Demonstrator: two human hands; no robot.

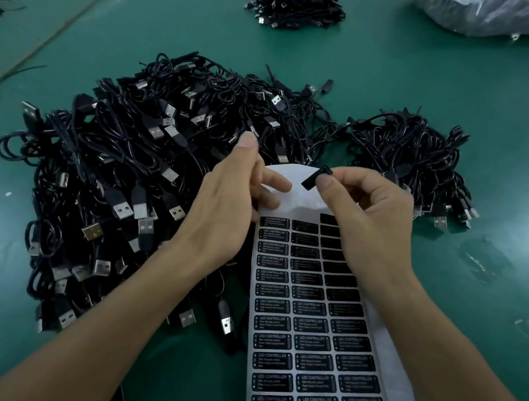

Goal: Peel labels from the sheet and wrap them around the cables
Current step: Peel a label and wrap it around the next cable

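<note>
A long white label sheet (313, 333) with rows of black "LED CONTROLLER" labels runs from the bottom edge up to the middle of the green table. My left hand (222, 208) grips the curled-over top left of the sheet, thumb up and fingers lying on the white backing. My right hand (365, 212) pinches one black label (316, 176) between thumb and forefinger, lifted off above the sheet's bare top. A big heap of black USB cables (134, 164) lies to the left, and a smaller heap (418, 159) to the right.
A third bundle of black cables (297, 1) sits at the far edge. Clear plastic bags (499, 12) lie at the back right. Scraps of clear film (479, 260) lie on the green mat to the right. A table seam runs diagonally at the far left.
</note>
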